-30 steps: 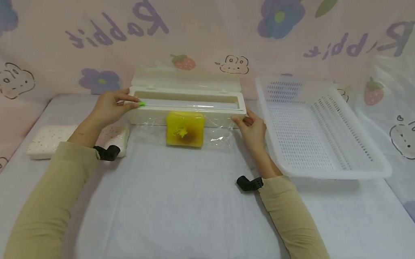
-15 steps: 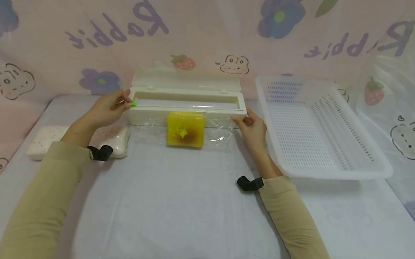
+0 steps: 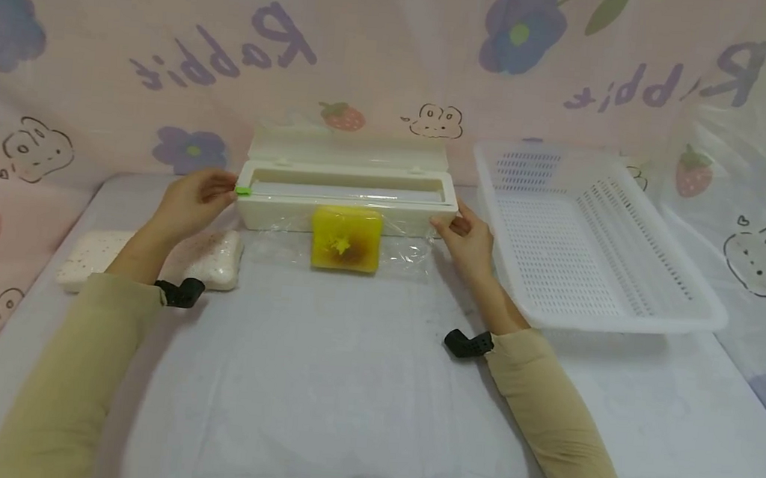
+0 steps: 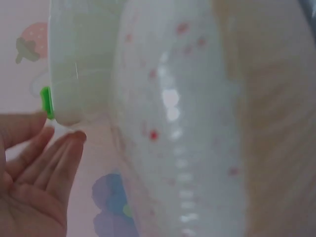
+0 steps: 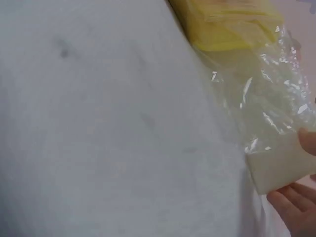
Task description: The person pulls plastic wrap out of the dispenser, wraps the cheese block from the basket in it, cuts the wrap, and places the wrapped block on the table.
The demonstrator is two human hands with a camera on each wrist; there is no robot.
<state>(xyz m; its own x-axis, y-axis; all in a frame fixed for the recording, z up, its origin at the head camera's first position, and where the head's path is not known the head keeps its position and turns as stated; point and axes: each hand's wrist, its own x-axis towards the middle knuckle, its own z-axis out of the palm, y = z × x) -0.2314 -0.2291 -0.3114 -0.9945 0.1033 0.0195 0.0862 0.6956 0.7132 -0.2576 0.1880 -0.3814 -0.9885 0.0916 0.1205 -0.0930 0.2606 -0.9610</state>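
Observation:
A white cling film dispenser [image 3: 277, 216] stands at the back middle with its lid [image 3: 349, 150] raised. Clear film [image 3: 405, 254] runs from its front over a yellow square block [image 3: 348, 240] with a brown patch. At the dispenser's left end is a green slide cutter [image 3: 243, 190]. My left hand [image 3: 195, 200] is beside that end. In the left wrist view, its thumb is at the green cutter [image 4: 47, 102] and its other fingers are loosely bent. My right hand [image 3: 469, 240] grips the dispenser's right end, thumb on the front, the other fingers partly hidden.
Two pale, red-speckled blocks lie at the left, the nearer-to-middle block [image 3: 219, 260] partly behind my left wrist. A white perforated basket [image 3: 687, 319] stands at the right. A printed curtain [image 3: 383, 66] hangs behind the white-covered table [image 3: 324, 384].
My left hand has moved leftward, and the green cutter has slid to the dispenser's left end. The right hand keeps its grip. The view has shifted slightly.

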